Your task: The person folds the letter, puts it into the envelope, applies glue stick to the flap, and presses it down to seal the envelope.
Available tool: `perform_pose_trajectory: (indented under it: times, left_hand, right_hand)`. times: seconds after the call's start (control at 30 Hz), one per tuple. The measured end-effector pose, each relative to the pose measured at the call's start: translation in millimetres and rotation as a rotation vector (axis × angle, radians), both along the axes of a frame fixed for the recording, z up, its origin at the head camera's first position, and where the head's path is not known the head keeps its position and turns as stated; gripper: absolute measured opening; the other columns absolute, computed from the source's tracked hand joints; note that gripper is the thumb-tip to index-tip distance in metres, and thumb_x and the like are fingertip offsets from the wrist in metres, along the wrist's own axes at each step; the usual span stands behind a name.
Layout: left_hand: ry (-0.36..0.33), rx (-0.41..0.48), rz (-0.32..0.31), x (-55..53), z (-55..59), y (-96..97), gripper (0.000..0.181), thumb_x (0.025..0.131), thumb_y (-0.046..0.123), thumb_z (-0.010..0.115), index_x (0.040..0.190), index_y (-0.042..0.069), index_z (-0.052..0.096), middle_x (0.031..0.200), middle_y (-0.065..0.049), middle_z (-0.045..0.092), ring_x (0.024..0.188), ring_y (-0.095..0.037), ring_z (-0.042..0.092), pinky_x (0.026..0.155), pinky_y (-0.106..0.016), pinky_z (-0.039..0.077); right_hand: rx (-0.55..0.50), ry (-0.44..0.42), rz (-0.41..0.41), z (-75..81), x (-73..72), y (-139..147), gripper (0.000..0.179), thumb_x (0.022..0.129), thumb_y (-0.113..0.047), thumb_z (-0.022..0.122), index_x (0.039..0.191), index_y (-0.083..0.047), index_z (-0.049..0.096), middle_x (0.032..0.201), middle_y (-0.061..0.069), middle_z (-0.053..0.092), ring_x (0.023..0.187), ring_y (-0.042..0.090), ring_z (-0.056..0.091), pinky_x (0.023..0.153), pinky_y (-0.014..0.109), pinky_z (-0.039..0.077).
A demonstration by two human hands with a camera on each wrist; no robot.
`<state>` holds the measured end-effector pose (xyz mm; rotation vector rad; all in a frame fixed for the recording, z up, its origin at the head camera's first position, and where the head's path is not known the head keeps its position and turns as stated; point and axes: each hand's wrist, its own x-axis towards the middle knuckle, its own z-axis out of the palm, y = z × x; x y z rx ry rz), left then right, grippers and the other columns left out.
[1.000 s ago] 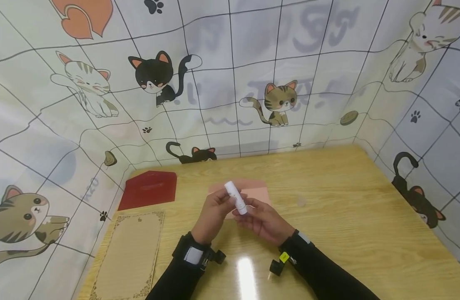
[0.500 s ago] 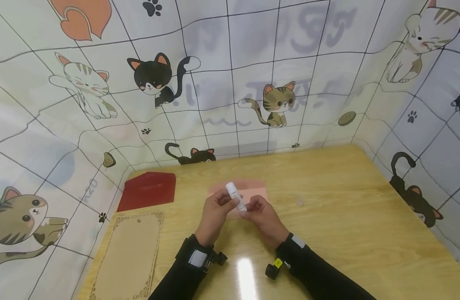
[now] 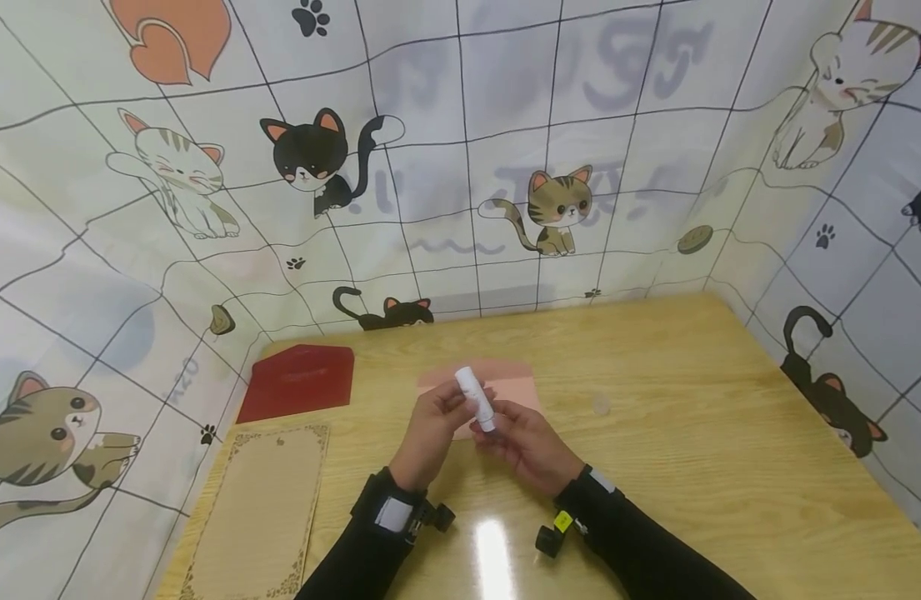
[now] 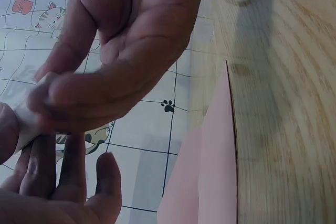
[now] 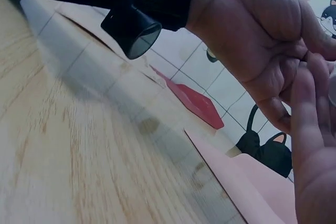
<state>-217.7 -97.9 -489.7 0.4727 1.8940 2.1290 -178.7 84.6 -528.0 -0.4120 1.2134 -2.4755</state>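
Note:
A white glue stick [image 3: 473,395] is held at a tilt between both hands, over a pink envelope [image 3: 518,387]. My left hand [image 3: 430,429] grips the tube's middle, thumb across its front. At its lower end, my right hand [image 3: 533,447] pinches the tube with thumb and fingers. In the left wrist view the right hand's fingertips are blurred on the tube, and the left hand's fingers spread from the lower left. The right wrist view shows only a pale end of the tube at the right edge. Both hands partly hide the envelope's near part.
A dark red envelope [image 3: 301,383] lies at the table's back left. In front of it is a beige letter sheet [image 3: 261,508] with an ornate border. Right of the pink envelope sits a small translucent disc [image 3: 601,403]. A cat-print curtain [image 3: 460,208] borders the wooden table [image 3: 678,467].
Half a second ago the right hand's fingers were curled up beside the tube; now they lie beneath it, much as a second ago. The left hand keeps its hold.

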Motion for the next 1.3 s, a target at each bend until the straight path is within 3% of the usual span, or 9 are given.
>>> perform_pose_trajectory:
  times: [0.2, 0.33, 0.5, 0.67, 0.83, 0.93, 1.0, 1.13, 1.3]
  left_hand:
    - [0.012, -0.021, 0.14, -0.4, -1.8, 5.2, 0.029, 0.082, 0.014, 0.078, 0.108, 0.005, 0.069, 0.105, -0.011, 0.075, 0.102, -0.027, 0.065, 0.084, -0.035, 0.053]
    - [0.021, -0.044, 0.223, 1.0, -4.7, 9.2, 0.031, 0.077, 0.025, 0.084, 0.097, 0.008, 0.067, 0.095, -0.008, 0.074, 0.094, -0.026, 0.065, 0.073, -0.033, 0.052]
    - [0.065, -0.04, 0.288, 4.9, -4.8, 14.2, 0.031, 0.079, 0.028, 0.083, 0.085, 0.006, 0.062, 0.09, -0.006, 0.067, 0.092, -0.025, 0.062, 0.072, -0.029, 0.05]
    - [0.033, 0.0, 0.254, 6.4, -3.5, 14.1, 0.032, 0.083, 0.027, 0.079, 0.098, 0.005, 0.062, 0.103, -0.009, 0.065, 0.097, -0.024, 0.063, 0.08, -0.032, 0.053]
    - [-0.047, 0.032, 0.008, 2.3, -7.9, 8.9, 0.038, 0.096, 0.026, 0.063, 0.13, 0.011, 0.058, 0.128, -0.012, 0.066, 0.117, -0.024, 0.058, 0.1, -0.04, 0.046]
    - [-0.076, 0.089, -0.11, 0.7, -8.9, 4.7, 0.037, 0.1, 0.02, 0.056, 0.134, 0.007, 0.056, 0.127, -0.015, 0.067, 0.121, -0.029, 0.056, 0.103, -0.041, 0.043]
    - [-0.086, 0.12, -0.144, 0.4, -8.6, 2.7, 0.036, 0.099, 0.017, 0.056, 0.133, 0.005, 0.056, 0.125, -0.015, 0.068, 0.121, -0.031, 0.055, 0.106, -0.042, 0.04]
    - [-0.097, 0.125, -0.133, 0.2, -8.0, 1.4, 0.038, 0.097, 0.011, 0.058, 0.132, 0.0, 0.056, 0.12, -0.014, 0.07, 0.12, -0.031, 0.056, 0.109, -0.041, 0.038]
    - [-0.11, 0.054, 0.007, 2.1, -8.1, 3.8, 0.04, 0.089, 0.009, 0.069, 0.126, -0.003, 0.058, 0.112, -0.012, 0.074, 0.112, -0.027, 0.062, 0.089, -0.031, 0.05]
  right_hand:
    - [0.154, -0.003, -0.2, 1.3, -1.7, -2, 0.028, 0.093, -0.008, 0.064, 0.118, -0.005, 0.051, 0.103, 0.004, 0.068, 0.101, 0.026, 0.065, 0.091, 0.039, 0.056]
    - [0.334, 0.048, -0.362, 2.0, -2.5, -5, 0.038, 0.084, -0.01, 0.076, 0.109, -0.004, 0.049, 0.094, 0.004, 0.06, 0.094, 0.025, 0.065, 0.082, 0.035, 0.058]
    - [0.483, 0.088, -0.498, 3.2, -2.4, -10, 0.038, 0.082, -0.014, 0.079, 0.096, -0.004, 0.045, 0.094, 0.004, 0.052, 0.089, 0.02, 0.065, 0.074, 0.028, 0.057]
    - [0.282, 0.093, -0.348, 4.1, -0.8, -12, 0.027, 0.091, -0.011, 0.069, 0.092, -0.004, 0.043, 0.108, 0.006, 0.058, 0.106, 0.029, 0.064, 0.09, 0.035, 0.056]
    - [0.035, 0.009, -0.084, 0.2, 0.3, -6, 0.008, 0.102, -0.007, 0.049, 0.109, -0.006, 0.05, 0.118, 0.006, 0.06, 0.107, 0.025, 0.062, 0.097, 0.034, 0.052]
    - [-0.112, -0.028, 0.076, -2.2, 0.1, -1, 0.031, 0.106, -0.006, 0.033, 0.135, -0.004, 0.045, 0.125, 0.007, 0.06, 0.111, 0.023, 0.06, 0.099, 0.032, 0.05]
    - [-0.18, -0.037, 0.154, -3.2, -0.1, 2, 0.04, 0.107, -0.003, 0.025, 0.145, -0.004, 0.036, 0.127, 0.009, 0.061, 0.112, 0.023, 0.06, 0.099, 0.032, 0.05]
    - [-0.174, -0.01, 0.188, -4.5, -1.2, 5, 0.041, 0.105, 0.002, 0.021, 0.142, -0.003, 0.037, 0.122, 0.011, 0.066, 0.109, 0.022, 0.062, 0.096, 0.031, 0.052]
    - [-0.014, 0.027, 0.055, -5.2, -2.1, 5, 0.016, 0.103, 0.001, 0.041, 0.115, -0.005, 0.049, 0.117, 0.013, 0.069, 0.108, 0.027, 0.064, 0.09, 0.033, 0.055]
